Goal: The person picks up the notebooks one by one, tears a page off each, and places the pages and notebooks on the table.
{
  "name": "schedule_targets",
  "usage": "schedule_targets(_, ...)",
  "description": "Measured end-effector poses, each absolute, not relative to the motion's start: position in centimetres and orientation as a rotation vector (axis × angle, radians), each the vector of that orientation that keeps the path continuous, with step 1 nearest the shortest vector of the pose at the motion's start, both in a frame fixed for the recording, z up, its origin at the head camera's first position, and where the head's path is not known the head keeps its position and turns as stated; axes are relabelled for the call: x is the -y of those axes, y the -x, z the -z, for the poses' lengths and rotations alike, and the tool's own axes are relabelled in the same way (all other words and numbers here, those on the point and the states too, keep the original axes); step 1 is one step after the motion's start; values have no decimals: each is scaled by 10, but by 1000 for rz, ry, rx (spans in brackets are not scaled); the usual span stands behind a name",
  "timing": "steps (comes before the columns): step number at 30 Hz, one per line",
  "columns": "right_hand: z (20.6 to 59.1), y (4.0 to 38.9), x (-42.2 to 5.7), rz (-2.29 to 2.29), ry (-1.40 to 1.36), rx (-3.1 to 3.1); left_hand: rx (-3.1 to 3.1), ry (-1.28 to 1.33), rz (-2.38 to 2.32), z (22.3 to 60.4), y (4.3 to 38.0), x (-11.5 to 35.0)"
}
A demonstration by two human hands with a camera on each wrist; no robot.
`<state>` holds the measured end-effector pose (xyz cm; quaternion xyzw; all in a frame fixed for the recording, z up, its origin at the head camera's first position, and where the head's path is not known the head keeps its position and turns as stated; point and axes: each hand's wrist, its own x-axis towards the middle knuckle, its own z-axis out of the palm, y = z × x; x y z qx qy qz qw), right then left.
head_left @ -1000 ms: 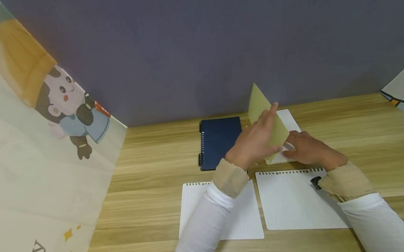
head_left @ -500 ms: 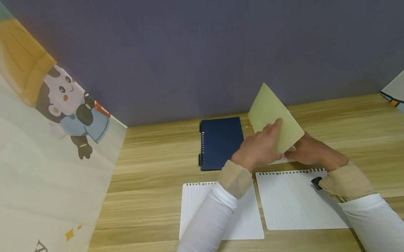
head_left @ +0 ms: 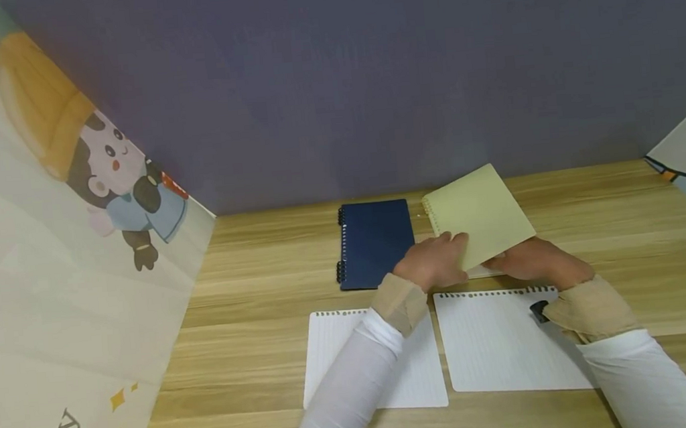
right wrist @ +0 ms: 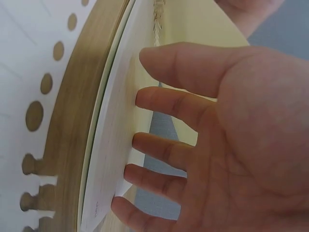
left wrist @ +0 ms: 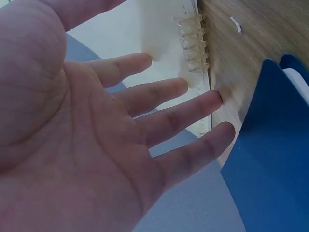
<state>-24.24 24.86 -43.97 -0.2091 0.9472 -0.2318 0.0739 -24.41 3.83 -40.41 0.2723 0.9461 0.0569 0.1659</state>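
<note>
A pale yellow notebook cover (head_left: 482, 213) slants over its notebook, hinged on clear rings (left wrist: 192, 48) along the left side. My left hand (head_left: 434, 260) is at the cover's near left corner; in the left wrist view its fingers are spread and nearly straight. Under the cover's near right corner lies my right hand (head_left: 537, 259), partly hidden. The right wrist view has its extended fingertips touching the white pages (right wrist: 118, 106), with the thumb beside them. Left of this notebook, a dark blue notebook (head_left: 375, 241) with black rings rests on the table.
Two loose punched sheets lie nearer me: a left sheet (head_left: 412, 370) under my left forearm and a right sheet (head_left: 504, 342) beneath my right wrist. A dark grey partition (head_left: 333, 94) stands behind the wooden table (head_left: 227, 357). A small white scrap (left wrist: 236, 24) lies by the rings.
The yellow cover has swung from nearly upright down to the right, over the pages. My left hand has moved lower with it, while my right hand stays nearly in place.
</note>
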Motion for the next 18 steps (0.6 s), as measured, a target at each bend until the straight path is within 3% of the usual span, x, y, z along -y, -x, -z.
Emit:
schedule_targets(13, 433, 245, -263, 580, 405, -2609, -2726, -808, -58, 412, 248, -37)
schedule_targets(18, 429, 248, -280, 657, 478, -2557, -2776, -813, -40, 417, 250, -39)
